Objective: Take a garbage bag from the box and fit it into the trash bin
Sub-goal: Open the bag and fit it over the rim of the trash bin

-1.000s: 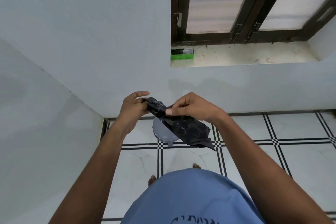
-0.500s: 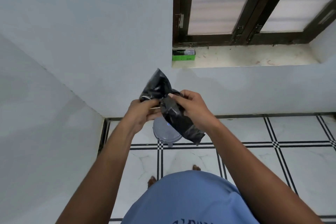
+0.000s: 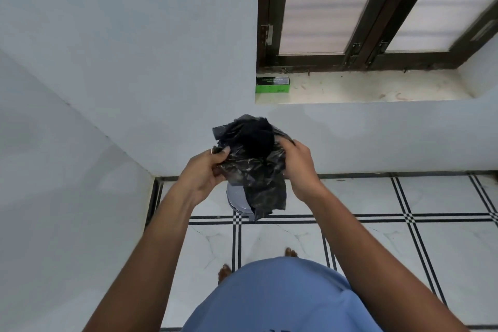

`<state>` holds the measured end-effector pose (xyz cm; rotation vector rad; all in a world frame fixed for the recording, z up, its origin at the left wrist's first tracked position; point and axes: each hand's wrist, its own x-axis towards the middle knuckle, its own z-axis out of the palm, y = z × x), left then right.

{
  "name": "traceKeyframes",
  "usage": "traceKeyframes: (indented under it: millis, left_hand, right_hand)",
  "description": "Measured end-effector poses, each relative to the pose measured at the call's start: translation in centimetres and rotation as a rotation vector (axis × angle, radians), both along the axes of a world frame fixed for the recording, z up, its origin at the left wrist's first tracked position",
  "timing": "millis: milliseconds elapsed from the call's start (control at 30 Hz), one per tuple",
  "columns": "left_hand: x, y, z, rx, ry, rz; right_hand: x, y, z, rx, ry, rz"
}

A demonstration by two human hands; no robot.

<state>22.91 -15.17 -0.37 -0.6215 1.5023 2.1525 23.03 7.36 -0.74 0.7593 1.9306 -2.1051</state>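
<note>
Walls meet in a corner on the left, close beside the trash bin (image 3: 235,197), so there is little room on that side. The left hand (image 3: 203,172) pinches one side of the black garbage bag (image 3: 253,164) with thumb and curled fingers; the bag hangs crumpled in the air right over the bin, its tail dangling across the bin's grey top. Whether the bin is lidded I cannot tell, since the bag hides most of it. The right hand (image 3: 297,167) grips the bag's other side, fingers wrapped into the film. The mouth looks only partly opened, so thin plastic pulled hard between two hands could tear, or the layers could stay stuck and the wrong end go in. To the right the tiled floor (image 3: 404,245) is open, and the green box (image 3: 272,84) sits well apart, up on the window sill (image 3: 363,89)
</note>
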Motion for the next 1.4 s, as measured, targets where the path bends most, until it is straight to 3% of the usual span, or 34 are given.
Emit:
traceKeyframes:
  millis: [133, 200, 267, 367, 433, 500, 567, 600, 667, 767, 800, 867, 967, 1067, 1167, 1233, 1300, 1400]
  left_hand:
    - [-0.1, -1.7, -0.2, 0.243, -0.022, 0.241]
    - [0.0, -2.9, 0.0, 0.244, 0.011, 0.244]
    - [0.1, -3.8, 0.2, 0.145, 0.014, 0.124]
    - [0.1, -3.9, -0.1, -0.129, -0.027, -0.147]
    - [0.0, -3.2, -0.3, -0.256, -0.028, -0.153]
    - [-0.1, -2.5, -0.2, -0.286, -0.021, -0.144]
    - [-0.3, -2.1, -0.2, -0.211, -0.047, -0.120]
    - [-0.3, -2.1, -0.2, -0.177, -0.064, -0.083]
    - [-0.3, -2.4, 0.0, -0.147, -0.081, 0.008]
    - [-0.4, -3.5, 0.3, -0.088, -0.093, 0.126]
    - [-0.4, -3.8, 0.5, -0.073, -0.088, 0.142]
    - [-0.3, -4.0, 0.5, -0.083, -0.087, 0.120]
    - [-0.1, -2.5, 1.1, -0.200, -0.049, 0.010]
    - [-0.1, -0.7, 1.9, -0.230, -0.011, -0.109]
    - [0.0, -1.3, 2.4, -0.141, -0.012, -0.243]
    - [0.2, -2.5, 1.9, -0.260, 0.001, -0.320]
    - [0.3, -3.8, 0.6, -0.327, -0.006, -0.253]
    - [0.1, -5.3, -0.9, -0.001, -0.061, -0.040]
  right_hand:
    - [-0.9, 2.8, -1.0, -0.334, -0.118, -0.365]
    - [-1.1, 4.3, -1.5, -0.477, -0.186, -0.444]
    - [-1.1, 4.9, -1.9, -0.526, -0.214, -0.379]
    - [-0.5, 4.6, -2.3, -0.400, -0.183, -0.035]
    - [-0.1, 3.9, -1.8, -0.240, -0.118, 0.250]
    - [0.1, 3.2, -1.1, 0.053, -0.049, 0.501]
    - [0.0, 2.9, -1.5, 0.284, -0.004, 0.575]
    - [0.0, 2.6, -1.5, 0.291, 0.026, 0.567]
    - [-0.2, 2.3, -2.0, 0.073, 0.038, 0.470]
    - [-0.8, 2.7, -1.7, -0.427, -0.086, 0.225]
    - [-0.9, 2.9, -1.4, -0.492, -0.100, 0.200]
    - [-1.0, 2.8, -0.8, -0.414, -0.111, 0.260]
    - [-0.2, 0.9, 1.1, -0.032, -0.104, 0.582]
    - [0.2, -0.7, 2.2, 0.175, 0.020, 0.697]
    - [-0.2, -0.7, 2.6, 0.124, 0.044, 0.530]
    - [-0.7, -0.2, 2.7, -0.130, -0.039, 0.226]
    - [-1.5, 1.2, 2.4, -0.347, -0.126, -0.028]
    - [-2.4, 3.3, 1.5, -0.571, -0.191, -0.208]
